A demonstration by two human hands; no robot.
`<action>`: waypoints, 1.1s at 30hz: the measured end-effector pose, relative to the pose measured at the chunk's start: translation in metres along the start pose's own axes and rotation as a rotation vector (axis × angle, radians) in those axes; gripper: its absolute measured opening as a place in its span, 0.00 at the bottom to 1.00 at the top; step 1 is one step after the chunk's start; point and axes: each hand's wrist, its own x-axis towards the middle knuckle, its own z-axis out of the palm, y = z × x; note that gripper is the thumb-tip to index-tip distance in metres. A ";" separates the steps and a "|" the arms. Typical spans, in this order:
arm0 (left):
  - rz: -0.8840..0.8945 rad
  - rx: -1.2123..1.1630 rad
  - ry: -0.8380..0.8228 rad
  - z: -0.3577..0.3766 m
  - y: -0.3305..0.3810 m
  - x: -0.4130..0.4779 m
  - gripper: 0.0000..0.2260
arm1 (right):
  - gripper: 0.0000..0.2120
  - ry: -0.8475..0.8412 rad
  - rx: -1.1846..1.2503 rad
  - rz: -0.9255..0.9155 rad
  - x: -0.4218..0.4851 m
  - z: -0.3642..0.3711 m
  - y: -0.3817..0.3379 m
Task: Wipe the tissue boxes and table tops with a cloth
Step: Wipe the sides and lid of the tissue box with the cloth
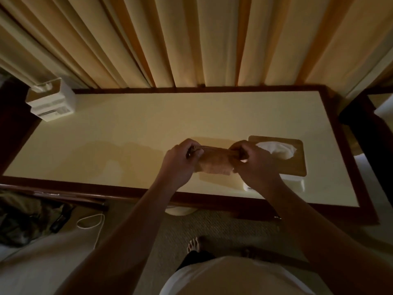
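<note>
Both arms reach forward, left hand (180, 160) and right hand (253, 162) clenched

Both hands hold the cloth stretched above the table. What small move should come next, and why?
Probably lower the tan folded cloth onto the wooden-lidded tissue box by the right hand. The left hand and the right grip it at each end, clear of the cream table top, so nothing is being wiped yet, and that box is nearest.

Long table (148, 124): pale cream top, dark wood border, set against curtains. On it, near right end, a tissue box (295, 167) with wooden lid, white tissue poking out. At far left corner, a white box (53, 103) with clear top. Carpeted floor (212, 226) below; white cord (93, 222) lying on it, left.
</note>
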 end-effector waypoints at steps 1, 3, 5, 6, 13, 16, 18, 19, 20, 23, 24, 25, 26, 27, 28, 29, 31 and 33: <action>-0.005 -0.005 0.020 -0.006 -0.007 0.007 0.02 | 0.07 0.025 -0.013 -0.008 0.006 0.009 -0.005; 0.000 -0.035 0.061 -0.018 -0.018 0.021 0.02 | 0.06 0.103 -0.056 -0.051 0.017 0.025 -0.014; 0.022 -0.067 0.083 -0.027 -0.030 0.031 0.03 | 0.06 0.195 -0.113 -0.137 0.024 0.041 -0.020; 0.038 -0.076 0.085 -0.031 -0.037 0.034 0.03 | 0.06 0.233 -0.120 -0.179 0.024 0.048 -0.023; 0.083 0.193 -0.138 -0.012 -0.135 0.007 0.03 | 0.08 -0.050 -0.297 -0.119 -0.017 0.126 0.024; 0.051 0.254 -0.307 -0.005 -0.166 -0.016 0.09 | 0.05 -0.100 -0.357 -0.113 -0.042 0.145 0.038; 0.074 0.301 -0.354 -0.005 -0.173 -0.023 0.11 | 0.06 -0.068 -0.359 -0.134 -0.049 0.150 0.038; 0.089 0.319 -0.359 -0.006 -0.174 -0.024 0.11 | 0.06 -0.055 -0.357 -0.142 -0.050 0.150 0.036; 0.101 0.328 -0.360 -0.006 -0.174 -0.024 0.11 | 0.07 -0.051 -0.360 -0.151 -0.052 0.149 0.034; 0.131 0.315 -0.319 -0.007 -0.174 -0.022 0.09 | 0.09 -0.062 -0.325 -0.098 -0.050 0.143 0.023; 0.136 0.302 -0.295 -0.007 -0.174 -0.021 0.08 | 0.10 -0.061 -0.279 -0.042 -0.048 0.140 0.020; 0.135 0.289 -0.271 -0.007 -0.172 -0.019 0.08 | 0.12 -0.051 -0.239 0.005 -0.045 0.139 0.017; 0.133 0.286 -0.247 -0.007 -0.169 -0.016 0.08 | 0.14 -0.033 -0.219 0.034 -0.041 0.138 0.016; 0.131 0.288 -0.224 -0.007 -0.167 -0.011 0.08 | 0.15 -0.018 -0.213 0.050 -0.035 0.138 0.016; 0.129 0.295 -0.203 -0.006 -0.164 -0.006 0.09 | 0.15 0.000 -0.209 0.057 -0.027 0.139 0.016; 0.132 0.299 -0.184 -0.006 -0.162 0.000 0.10 | 0.15 0.016 -0.208 0.066 -0.019 0.140 0.017; 0.142 0.308 -0.169 -0.005 -0.158 0.013 0.12 | 0.14 0.035 -0.224 0.094 -0.005 0.143 0.018; 0.149 0.323 -0.190 -0.003 -0.157 0.024 0.14 | 0.13 0.045 -0.278 0.118 0.006 0.148 0.023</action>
